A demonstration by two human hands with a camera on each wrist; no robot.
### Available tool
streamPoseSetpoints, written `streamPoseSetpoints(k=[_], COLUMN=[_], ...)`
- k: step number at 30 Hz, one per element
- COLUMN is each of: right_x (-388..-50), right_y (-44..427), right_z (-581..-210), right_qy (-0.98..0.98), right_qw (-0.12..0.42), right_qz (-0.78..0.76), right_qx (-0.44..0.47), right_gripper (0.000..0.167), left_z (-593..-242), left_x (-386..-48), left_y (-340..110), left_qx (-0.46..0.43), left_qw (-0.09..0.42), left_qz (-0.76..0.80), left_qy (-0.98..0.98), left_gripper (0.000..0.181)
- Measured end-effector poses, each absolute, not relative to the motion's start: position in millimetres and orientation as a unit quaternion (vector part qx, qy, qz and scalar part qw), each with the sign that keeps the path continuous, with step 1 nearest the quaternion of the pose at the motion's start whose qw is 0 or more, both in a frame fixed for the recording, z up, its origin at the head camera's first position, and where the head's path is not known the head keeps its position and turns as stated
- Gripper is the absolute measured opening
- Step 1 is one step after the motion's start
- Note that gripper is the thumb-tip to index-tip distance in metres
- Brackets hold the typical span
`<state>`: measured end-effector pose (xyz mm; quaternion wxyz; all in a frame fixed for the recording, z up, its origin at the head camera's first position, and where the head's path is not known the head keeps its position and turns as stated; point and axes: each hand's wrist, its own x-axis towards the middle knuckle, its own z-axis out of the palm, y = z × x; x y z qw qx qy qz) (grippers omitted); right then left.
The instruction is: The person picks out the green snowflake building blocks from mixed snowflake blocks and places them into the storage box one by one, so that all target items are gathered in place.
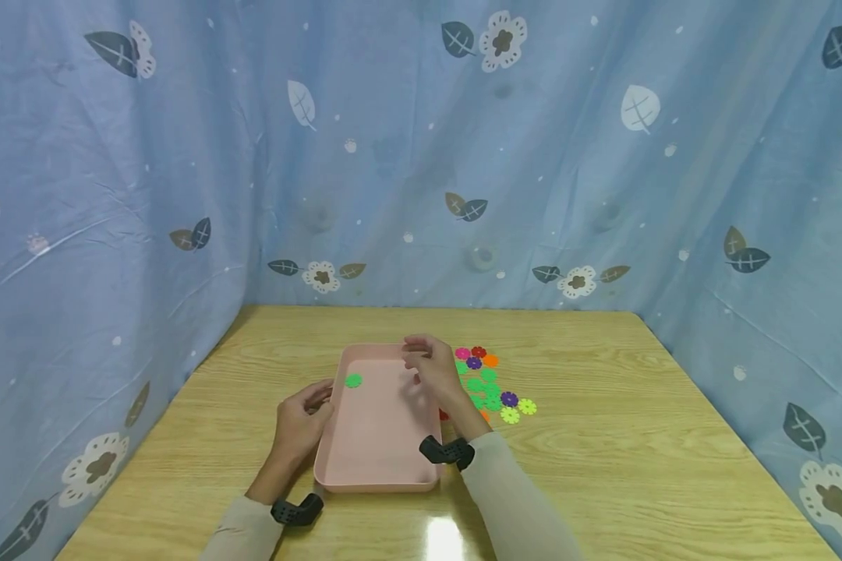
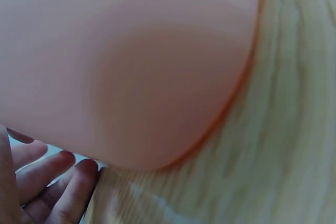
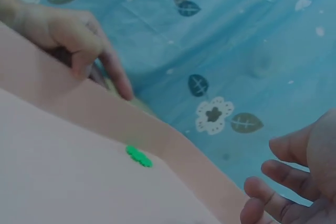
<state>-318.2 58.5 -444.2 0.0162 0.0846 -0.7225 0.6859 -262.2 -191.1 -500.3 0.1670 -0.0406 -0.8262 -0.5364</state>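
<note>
A pink rectangular tray (image 1: 382,436) lies on the table between both hands. Inside it, close to the left wall, is one green flower-shaped disc (image 1: 354,380), also visible in the right wrist view (image 3: 138,157). My left hand (image 1: 303,421) grips the tray's left rim; in the right wrist view its thumb laps over the rim and its fingers lie along the outside. Over the tray's far right part hovers my right hand (image 1: 435,372), fingers apart and slightly bent, nothing between them. Its forearm hides part of the tray's right side.
Right of the tray spreads a loose group of flower-shaped discs: several green ones (image 1: 475,385), purple (image 1: 509,399), yellow (image 1: 527,407), orange (image 1: 490,361), pink (image 1: 462,354) and red (image 1: 479,352). A blue patterned curtain (image 1: 407,156) encloses the wooden table (image 1: 638,467) at the back and sides.
</note>
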Motion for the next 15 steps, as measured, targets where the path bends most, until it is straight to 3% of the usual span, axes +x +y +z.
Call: streamPoseSetpoints(k=[15], right_x=[-312.6], right_y=[79.0], right_z=[-451.3], right_qy=[-0.692], right_qw=[0.073], right_qz=[0.715], right_qx=[0.07], right_gripper=[0.023], left_z=[-500.3], left_x=[-261.4], left_y=[-188.7], left_qx=[-0.034], left_qw=[0.167], left_qz=[-0.533], left_qy=[-0.829], left_gripper=[0.041])
